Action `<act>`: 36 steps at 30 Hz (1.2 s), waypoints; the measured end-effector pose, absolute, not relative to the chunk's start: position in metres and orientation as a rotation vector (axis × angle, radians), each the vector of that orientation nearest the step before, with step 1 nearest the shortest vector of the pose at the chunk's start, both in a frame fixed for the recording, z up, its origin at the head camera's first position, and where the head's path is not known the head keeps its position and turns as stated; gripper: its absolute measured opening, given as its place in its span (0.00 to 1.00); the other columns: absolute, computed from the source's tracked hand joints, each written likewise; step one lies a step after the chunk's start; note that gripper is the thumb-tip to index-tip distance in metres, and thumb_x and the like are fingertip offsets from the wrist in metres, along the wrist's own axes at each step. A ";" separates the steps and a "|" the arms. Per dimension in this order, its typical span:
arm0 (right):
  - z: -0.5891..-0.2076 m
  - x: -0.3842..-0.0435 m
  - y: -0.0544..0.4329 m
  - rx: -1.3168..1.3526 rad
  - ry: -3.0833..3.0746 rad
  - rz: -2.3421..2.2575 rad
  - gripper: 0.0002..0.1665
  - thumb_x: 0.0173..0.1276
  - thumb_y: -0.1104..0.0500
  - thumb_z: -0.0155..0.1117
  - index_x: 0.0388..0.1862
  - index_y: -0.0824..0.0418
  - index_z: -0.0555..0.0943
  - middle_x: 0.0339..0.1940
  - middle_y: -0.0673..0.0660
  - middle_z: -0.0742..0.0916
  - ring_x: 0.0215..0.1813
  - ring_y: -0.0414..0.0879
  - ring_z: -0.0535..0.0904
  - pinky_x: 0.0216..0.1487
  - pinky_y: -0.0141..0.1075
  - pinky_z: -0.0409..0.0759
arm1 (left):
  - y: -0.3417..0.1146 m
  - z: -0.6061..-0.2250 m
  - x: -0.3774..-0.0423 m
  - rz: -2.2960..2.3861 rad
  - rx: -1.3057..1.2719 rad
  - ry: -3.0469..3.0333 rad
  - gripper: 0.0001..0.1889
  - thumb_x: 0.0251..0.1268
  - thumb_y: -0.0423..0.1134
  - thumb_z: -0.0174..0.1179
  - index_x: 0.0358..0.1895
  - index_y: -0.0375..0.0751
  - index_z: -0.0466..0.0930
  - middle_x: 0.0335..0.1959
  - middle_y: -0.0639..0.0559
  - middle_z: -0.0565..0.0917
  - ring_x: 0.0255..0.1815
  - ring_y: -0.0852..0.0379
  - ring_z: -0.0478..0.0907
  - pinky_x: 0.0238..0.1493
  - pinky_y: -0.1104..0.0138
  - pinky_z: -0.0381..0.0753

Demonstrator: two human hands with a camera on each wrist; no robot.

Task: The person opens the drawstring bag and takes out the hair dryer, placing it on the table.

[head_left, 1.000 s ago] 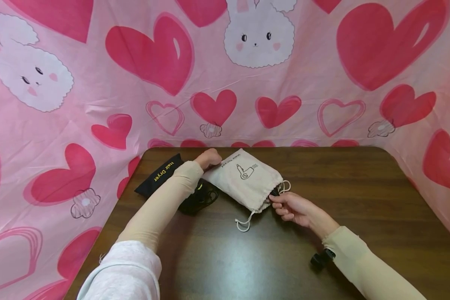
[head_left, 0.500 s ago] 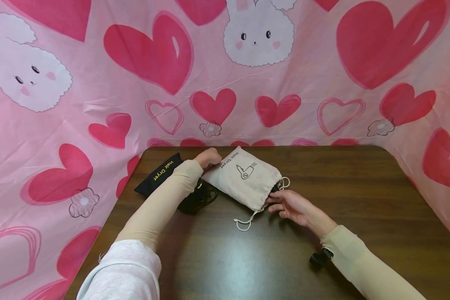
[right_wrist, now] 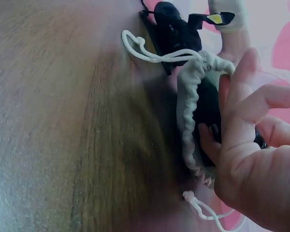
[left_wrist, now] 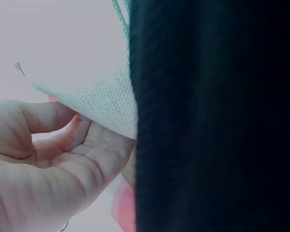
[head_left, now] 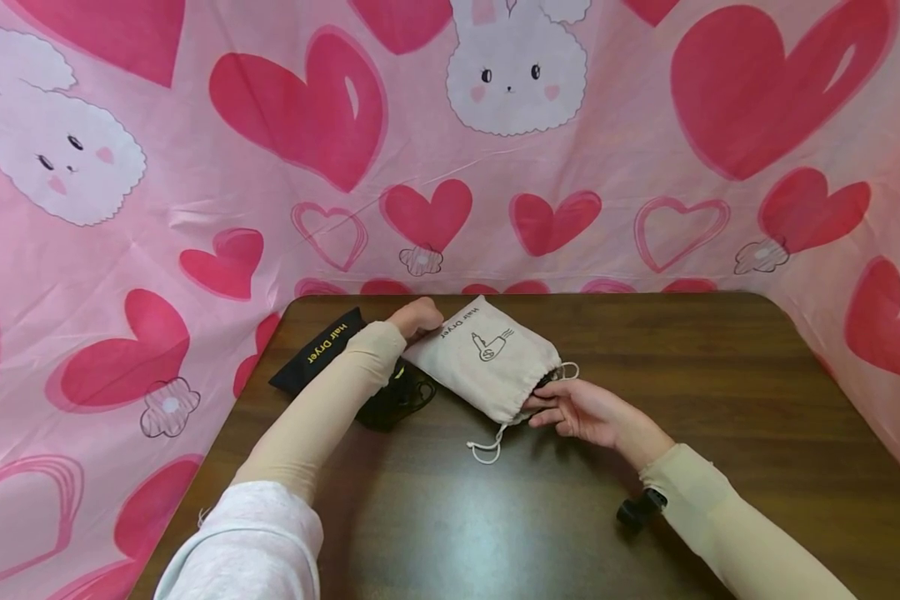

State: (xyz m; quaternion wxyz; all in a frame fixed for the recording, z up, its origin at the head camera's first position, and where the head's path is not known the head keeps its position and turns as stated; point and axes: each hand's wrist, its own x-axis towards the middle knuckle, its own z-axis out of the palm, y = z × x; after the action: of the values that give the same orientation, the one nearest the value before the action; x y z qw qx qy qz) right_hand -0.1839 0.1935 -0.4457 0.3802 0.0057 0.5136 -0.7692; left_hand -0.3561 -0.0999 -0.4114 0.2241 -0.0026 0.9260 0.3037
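A cream drawstring bag (head_left: 487,358) printed "Hair Dryer" lies full on the table. My left hand (head_left: 417,317) pinches its far left corner; in the left wrist view, thumb and fingers are on either side of the cloth corner (left_wrist: 108,101). At the bag's gathered mouth (right_wrist: 188,101) is my right hand (head_left: 581,408), with some fingers extended inside the opening and others outside. A dark object (right_wrist: 208,106) shows within the mouth beside the fingers. Most of it is hidden, so its kind is unclear. White drawstring loops (head_left: 487,454) hang from the mouth.
A black pouch (head_left: 322,350) with yellow "Hair Dryer" lettering lies at the table's back left. Beside it, partly under the left forearm, is a black bundle with looped cord (head_left: 382,408). A pink heart-patterned cloth (head_left: 607,150) stands behind the brown table (head_left: 682,375).
My right hand has loosened from the dark object at the mouth and its fingers have moved left, deeper into the bag. Less of that object sticks out. The left hand keeps its place.
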 end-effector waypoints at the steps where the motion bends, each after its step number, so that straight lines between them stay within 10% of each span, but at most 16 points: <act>1: -0.446 -0.184 0.194 0.012 1.311 -1.954 0.13 0.85 0.63 0.39 0.61 0.69 0.65 0.52 0.56 0.88 0.39 0.44 0.89 0.27 0.25 0.75 | -0.100 -0.411 -0.356 0.846 -0.004 2.555 0.16 0.69 0.27 0.49 0.21 0.44 0.61 0.16 0.55 0.61 0.16 0.60 0.58 0.20 0.67 0.60; 18: -0.450 -0.175 0.200 -0.018 1.491 -1.832 0.14 0.88 0.57 0.48 0.42 0.64 0.74 0.30 0.52 0.82 0.25 0.36 0.73 0.21 0.24 0.66 | -0.098 -0.410 -0.359 0.776 -0.065 2.541 0.19 0.67 0.25 0.46 0.17 0.43 0.58 0.14 0.54 0.58 0.15 0.60 0.52 0.18 0.67 0.55; 36: -0.441 -0.167 0.207 0.033 1.611 -1.744 0.23 0.90 0.47 0.41 0.53 0.68 0.63 0.31 0.55 0.84 0.23 0.37 0.73 0.19 0.24 0.66 | -0.098 -0.403 -0.350 0.863 -0.020 2.474 0.06 0.73 0.33 0.51 0.35 0.35 0.70 0.20 0.52 0.63 0.22 0.55 0.61 0.30 0.62 0.65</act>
State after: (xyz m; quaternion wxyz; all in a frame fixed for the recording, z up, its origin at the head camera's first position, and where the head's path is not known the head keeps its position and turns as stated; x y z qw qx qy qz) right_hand -0.1666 0.2073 -0.4409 0.3744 0.0129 0.6290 -0.6811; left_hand -0.3500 -0.0981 -0.4029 0.2576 -0.0075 0.9123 0.3184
